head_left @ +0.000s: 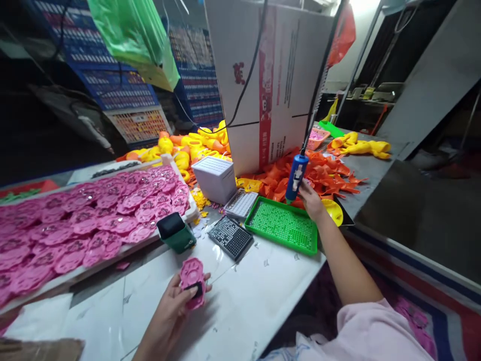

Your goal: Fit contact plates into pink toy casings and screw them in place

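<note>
My left hand [176, 301] is closed on a pink plastic part [192, 273] with a raised round shape. The thumb presses near a small black piece [196, 289] on it. At the right, my right hand [312, 200] is at the lower side of a blue electric screwdriver [296, 175], its fingers closed around it and partly hidden. The screwdriver hangs tilted from a cord, with its tip over the back edge of a green tray [311, 245] that has a perforated sheet of small pieces. Beside this tray lies a dark grid tray [240, 250] partly filled with small shiny pieces.
A long white tray [188, 195] of pink parts fills the left. A dark green box [182, 243] with black contents, a white box [214, 178] and a pale grid tray [242, 201] stand mid-table. Orange parts [276, 173] lie before a tall carton [240, 100].
</note>
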`<state>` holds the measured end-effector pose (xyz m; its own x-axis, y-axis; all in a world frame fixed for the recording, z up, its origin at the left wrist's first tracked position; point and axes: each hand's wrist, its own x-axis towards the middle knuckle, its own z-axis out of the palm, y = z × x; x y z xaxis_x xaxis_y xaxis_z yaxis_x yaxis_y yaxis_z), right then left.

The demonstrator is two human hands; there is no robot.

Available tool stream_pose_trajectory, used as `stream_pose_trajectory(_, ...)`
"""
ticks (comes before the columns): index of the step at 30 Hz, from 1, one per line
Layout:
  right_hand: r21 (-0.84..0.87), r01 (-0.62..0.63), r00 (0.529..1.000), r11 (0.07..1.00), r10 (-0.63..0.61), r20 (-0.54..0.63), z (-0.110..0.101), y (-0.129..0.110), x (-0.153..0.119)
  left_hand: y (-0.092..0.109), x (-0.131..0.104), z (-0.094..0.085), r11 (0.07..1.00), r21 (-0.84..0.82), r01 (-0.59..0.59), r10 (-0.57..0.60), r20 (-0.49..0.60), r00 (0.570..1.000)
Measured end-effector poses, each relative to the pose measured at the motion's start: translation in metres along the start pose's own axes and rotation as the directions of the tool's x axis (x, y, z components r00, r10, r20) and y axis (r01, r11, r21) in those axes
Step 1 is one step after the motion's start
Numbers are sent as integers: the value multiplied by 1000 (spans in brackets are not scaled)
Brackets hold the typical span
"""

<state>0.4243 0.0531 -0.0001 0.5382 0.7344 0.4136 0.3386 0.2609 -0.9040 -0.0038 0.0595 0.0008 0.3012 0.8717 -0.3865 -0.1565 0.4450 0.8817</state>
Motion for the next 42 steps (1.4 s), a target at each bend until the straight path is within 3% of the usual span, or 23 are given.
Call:
stream_pose_trajectory(10,47,-41,996,998,37,75,5,-8,25,-8,-12,27,992,-14,124,-123,56,991)
stream_pose_trajectory(19,-5,-30,998,1000,29,-54,29,-15,34,-17,-9,37,987,2,159,-156,196,968)
stream_pose_trajectory(25,26,4,979,1000,1,-204,47,-47,41,-27,14,36,996,-28,89,-79,256,964)
stream_pose_trajectory(30,152,42,983,988,-14,-181,81,-85,23,-32,31,38,994,-94,57,-32,249,968)
stream_pose_trajectory(34,465,24,999,885,0,-51,128,-106,-13,-39,38,42,990,-131,44,-14,218,976)
stream_pose_trajectory(38,525,-41,998,850,54,-10,174,-102,-39,-41,38,41,986,-155,67,-31,224,974)
stream_pose_trajectory(42,492,-8,1000,870,7,3,193,-84,-51,-37,37,39,979,-153,133,-91,257,962)
